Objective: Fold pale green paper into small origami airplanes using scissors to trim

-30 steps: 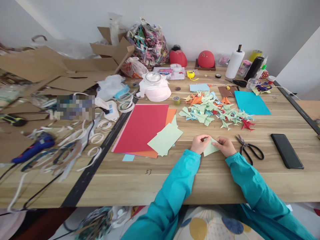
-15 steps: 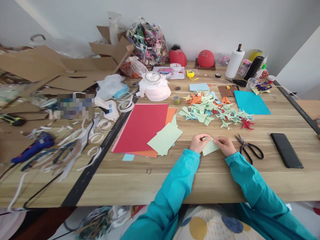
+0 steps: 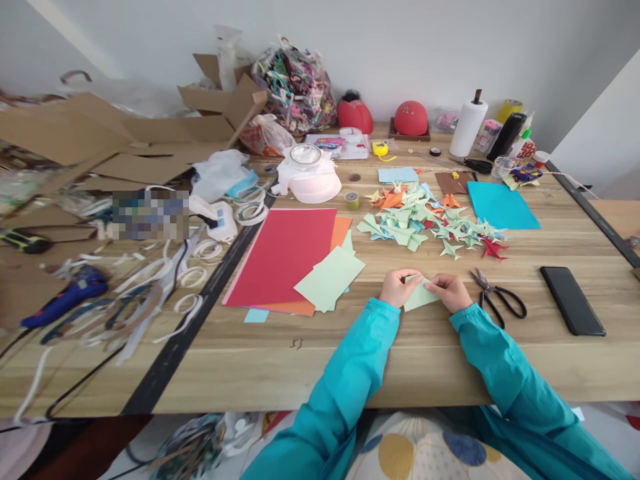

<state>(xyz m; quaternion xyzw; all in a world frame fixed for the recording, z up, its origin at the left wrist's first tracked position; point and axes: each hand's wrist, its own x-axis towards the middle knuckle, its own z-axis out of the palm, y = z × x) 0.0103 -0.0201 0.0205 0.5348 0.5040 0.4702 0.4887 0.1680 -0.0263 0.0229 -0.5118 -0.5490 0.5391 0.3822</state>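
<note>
A small pale green paper (image 3: 419, 295) lies on the wooden table (image 3: 350, 353) right in front of me, partly folded. My left hand (image 3: 397, 287) pinches its left edge with curled fingers. My right hand (image 3: 451, 291) pinches its right upper edge. Both sleeves are teal. Black scissors (image 3: 497, 301) lie just right of my right hand. More pale green sheets (image 3: 330, 278) rest to the left, on a red sheet (image 3: 283, 255) stacked over an orange one.
A heap of folded paper figures (image 3: 430, 223) lies beyond my hands. A black phone (image 3: 572, 300) and a blue sheet (image 3: 501, 205) are at the right. Tape rolls (image 3: 200, 267), cardboard (image 3: 100, 133), a blue glue gun (image 3: 65, 298) and a paper towel roll (image 3: 469, 127) crowd the left and back.
The hands have shifted only slightly on the green paper, with the fold pressed a little tighter. Everything else on the table is where it was.
</note>
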